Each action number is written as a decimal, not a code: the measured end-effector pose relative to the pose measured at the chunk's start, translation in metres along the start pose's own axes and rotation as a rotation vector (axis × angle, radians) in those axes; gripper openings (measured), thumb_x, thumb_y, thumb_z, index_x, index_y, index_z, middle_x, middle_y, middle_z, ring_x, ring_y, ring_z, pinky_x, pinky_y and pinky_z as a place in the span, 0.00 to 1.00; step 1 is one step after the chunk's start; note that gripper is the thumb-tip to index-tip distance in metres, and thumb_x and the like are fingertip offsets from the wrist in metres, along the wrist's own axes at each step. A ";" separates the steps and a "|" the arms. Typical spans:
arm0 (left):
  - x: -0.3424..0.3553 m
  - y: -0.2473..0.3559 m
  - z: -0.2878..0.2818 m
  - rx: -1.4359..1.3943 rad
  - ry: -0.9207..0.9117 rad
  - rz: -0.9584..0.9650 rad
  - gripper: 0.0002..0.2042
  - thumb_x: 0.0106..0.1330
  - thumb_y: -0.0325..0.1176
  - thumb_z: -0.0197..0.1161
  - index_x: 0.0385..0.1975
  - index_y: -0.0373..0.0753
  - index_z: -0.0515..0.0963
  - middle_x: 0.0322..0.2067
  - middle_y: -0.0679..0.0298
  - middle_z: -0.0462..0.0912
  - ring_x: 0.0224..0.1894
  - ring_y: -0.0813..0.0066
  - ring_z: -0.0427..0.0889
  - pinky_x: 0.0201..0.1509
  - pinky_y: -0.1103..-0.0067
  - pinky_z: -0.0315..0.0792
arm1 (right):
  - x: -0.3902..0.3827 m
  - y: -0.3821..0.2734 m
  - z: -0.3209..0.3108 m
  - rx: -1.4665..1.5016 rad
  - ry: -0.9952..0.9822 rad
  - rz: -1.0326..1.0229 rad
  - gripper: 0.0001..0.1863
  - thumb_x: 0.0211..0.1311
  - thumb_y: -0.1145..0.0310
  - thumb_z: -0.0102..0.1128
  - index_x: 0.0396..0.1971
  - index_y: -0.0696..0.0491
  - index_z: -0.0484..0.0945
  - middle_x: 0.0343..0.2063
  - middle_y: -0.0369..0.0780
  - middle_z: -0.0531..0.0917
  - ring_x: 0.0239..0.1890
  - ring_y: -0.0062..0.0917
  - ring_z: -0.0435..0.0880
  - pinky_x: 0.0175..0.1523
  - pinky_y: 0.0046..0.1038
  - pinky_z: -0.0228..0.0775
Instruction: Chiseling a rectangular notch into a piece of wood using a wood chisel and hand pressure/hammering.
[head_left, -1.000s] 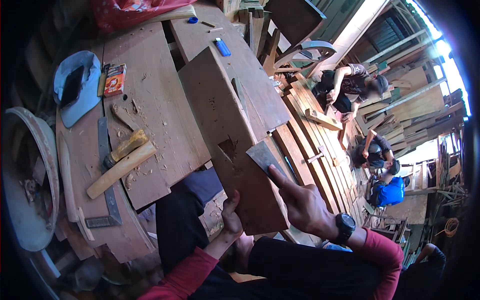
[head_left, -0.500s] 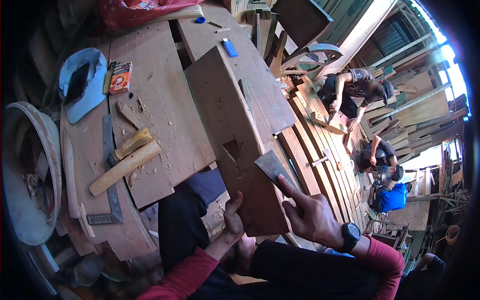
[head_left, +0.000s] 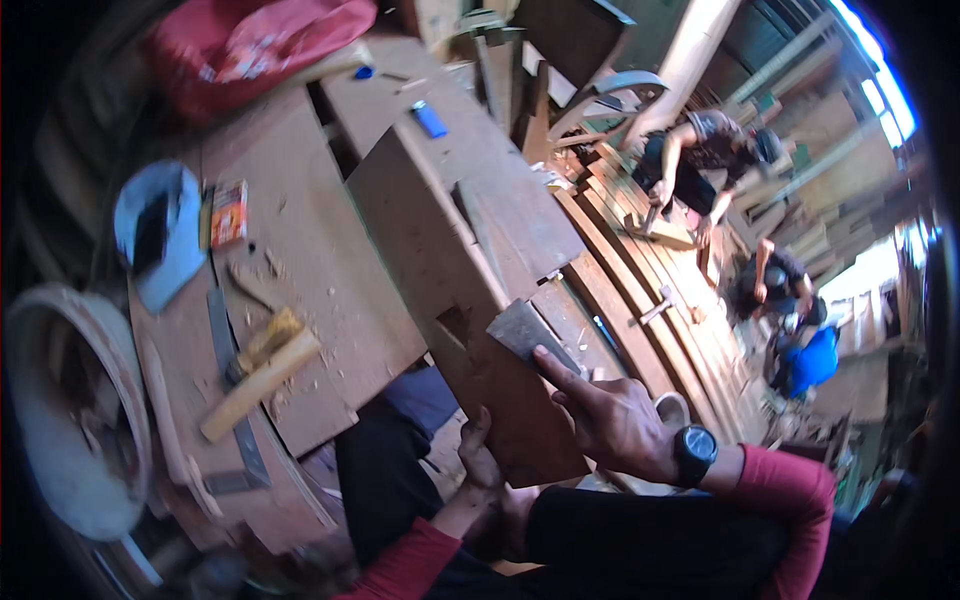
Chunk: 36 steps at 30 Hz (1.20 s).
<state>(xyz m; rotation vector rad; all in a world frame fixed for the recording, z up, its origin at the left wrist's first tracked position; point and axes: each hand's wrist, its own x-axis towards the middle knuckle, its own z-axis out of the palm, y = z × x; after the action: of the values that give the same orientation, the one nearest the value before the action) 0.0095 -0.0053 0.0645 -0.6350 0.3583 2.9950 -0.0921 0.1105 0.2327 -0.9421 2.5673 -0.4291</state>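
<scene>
— Swung since the earlier frame: the whole view, leaving the hat point(head_left: 180, 282), box point(head_left: 229, 212) and bucket point(head_left: 62, 475) lower in it. Blade point(head_left: 530, 338) and notch point(head_left: 452, 318) look slightly closer together.

— And the hands?

— Left hand point(head_left: 483, 455) grips the near end of the board point(head_left: 440, 270), thumb on its face. Right hand point(head_left: 615, 425) holds the blade, index finger laid along it.

— Where is the board?

— Tilted above the worker's lap, its far end over the table point(head_left: 350, 285); whether it touches there, I cannot tell.

— Step in hand?

— Blade work at the board's right edge, seemingly. Any next stroke would call for a firm left grip and the blade kept level.

— Count, please.

— One board, one blade, two hands. On the table: one hat with one phone point(head_left: 151, 238) on it, one box, one lighter point(head_left: 430, 120), one square point(head_left: 221, 330), two wooden handles point(head_left: 262, 385), one red bag point(head_left: 260, 50). Beyond, one hammer point(head_left: 655, 305) on planks and two co-workers point(head_left: 690, 165); a blue blur may be a third.
</scene>
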 end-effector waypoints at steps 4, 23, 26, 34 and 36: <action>0.000 0.001 -0.015 0.086 0.075 0.012 0.32 0.75 0.55 0.47 0.68 0.33 0.62 0.61 0.50 0.73 0.62 0.54 0.75 0.67 0.62 0.70 | 0.007 -0.005 0.001 -0.046 -0.169 0.024 0.44 0.60 0.63 0.59 0.76 0.44 0.49 0.18 0.49 0.79 0.18 0.42 0.80 0.26 0.41 0.70; -0.003 0.002 -0.008 0.221 0.160 0.011 0.33 0.75 0.58 0.42 0.71 0.39 0.60 0.66 0.56 0.68 0.67 0.58 0.69 0.72 0.64 0.62 | -0.003 -0.025 -0.031 -0.082 -0.317 0.066 0.43 0.63 0.60 0.58 0.75 0.50 0.50 0.20 0.51 0.80 0.23 0.44 0.83 0.30 0.43 0.75; -0.002 -0.002 -0.015 0.188 0.152 -0.025 0.33 0.75 0.57 0.43 0.70 0.39 0.60 0.65 0.57 0.69 0.66 0.58 0.69 0.70 0.64 0.63 | -0.008 -0.022 -0.027 -0.090 -0.263 0.083 0.46 0.58 0.64 0.62 0.75 0.47 0.51 0.21 0.48 0.82 0.21 0.42 0.82 0.26 0.40 0.70; 0.003 -0.016 -0.024 0.130 0.058 0.027 0.34 0.75 0.59 0.44 0.71 0.39 0.58 0.66 0.57 0.67 0.67 0.58 0.68 0.71 0.64 0.63 | 0.024 -0.020 -0.034 -0.123 -0.247 0.109 0.42 0.61 0.57 0.59 0.74 0.46 0.54 0.19 0.49 0.80 0.22 0.43 0.82 0.28 0.41 0.73; 0.002 -0.012 -0.018 0.134 0.065 0.016 0.34 0.75 0.58 0.44 0.71 0.39 0.59 0.66 0.57 0.68 0.67 0.58 0.68 0.71 0.64 0.63 | 0.030 -0.022 -0.033 -0.152 -0.260 0.140 0.42 0.60 0.57 0.59 0.74 0.45 0.56 0.19 0.49 0.80 0.22 0.43 0.82 0.27 0.41 0.73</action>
<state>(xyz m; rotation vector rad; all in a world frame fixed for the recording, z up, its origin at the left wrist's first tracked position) 0.0162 0.0022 0.0447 -0.7212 0.5643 2.9385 -0.1152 0.0798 0.2634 -0.8023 2.4308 -0.0674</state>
